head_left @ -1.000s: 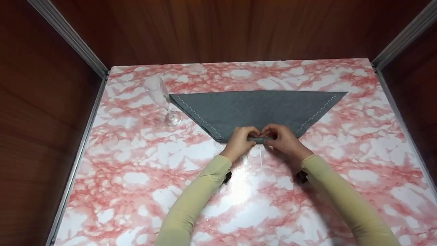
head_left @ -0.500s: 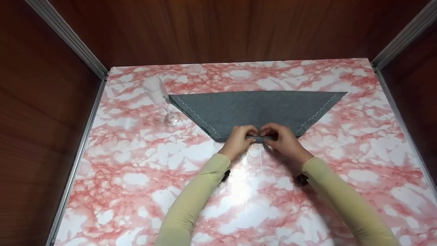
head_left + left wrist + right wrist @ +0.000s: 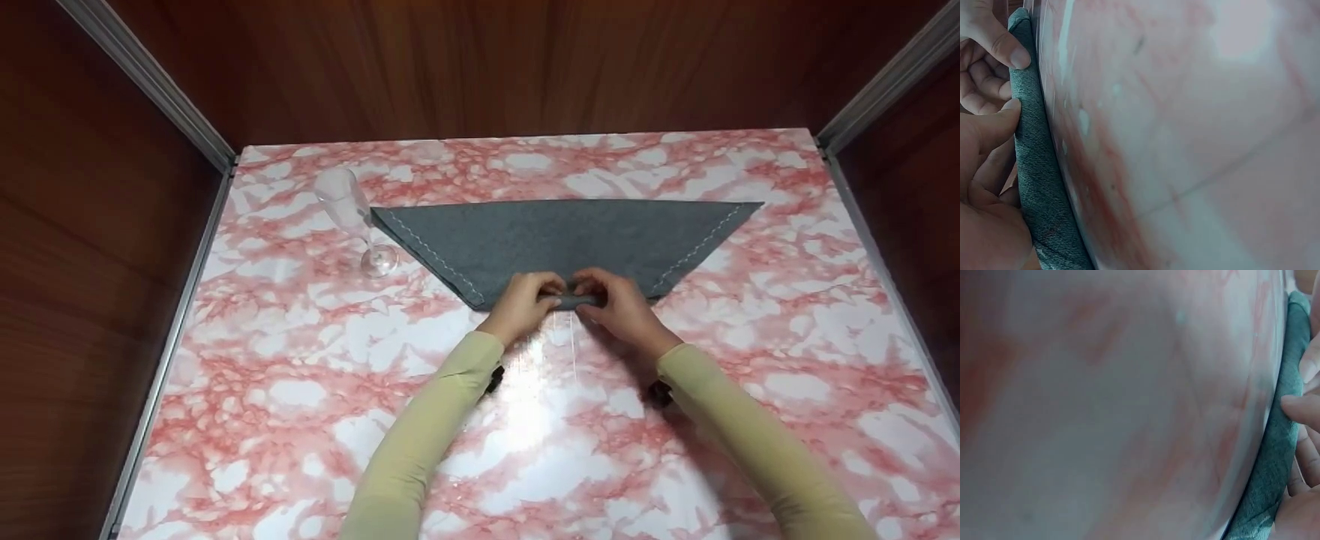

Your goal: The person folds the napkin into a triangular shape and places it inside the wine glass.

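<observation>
The grey fabric napkin with white stitched edges [image 3: 566, 238] lies as a wide triangle on the pink marbled tabletop [image 3: 315, 375], its near tip rolled into a short tube running left to right. Your left hand [image 3: 523, 304] and right hand [image 3: 619, 307] meet there, thumbs and fingers pinching the roll; flat cloth spreads beyond. A clear stemmed flute glass [image 3: 352, 217] stands just beside the napkin's left corner.

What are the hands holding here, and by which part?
Both the left hand and the right hand pinch the grey napkin at its rolled near edge, side by side at the middle.
</observation>
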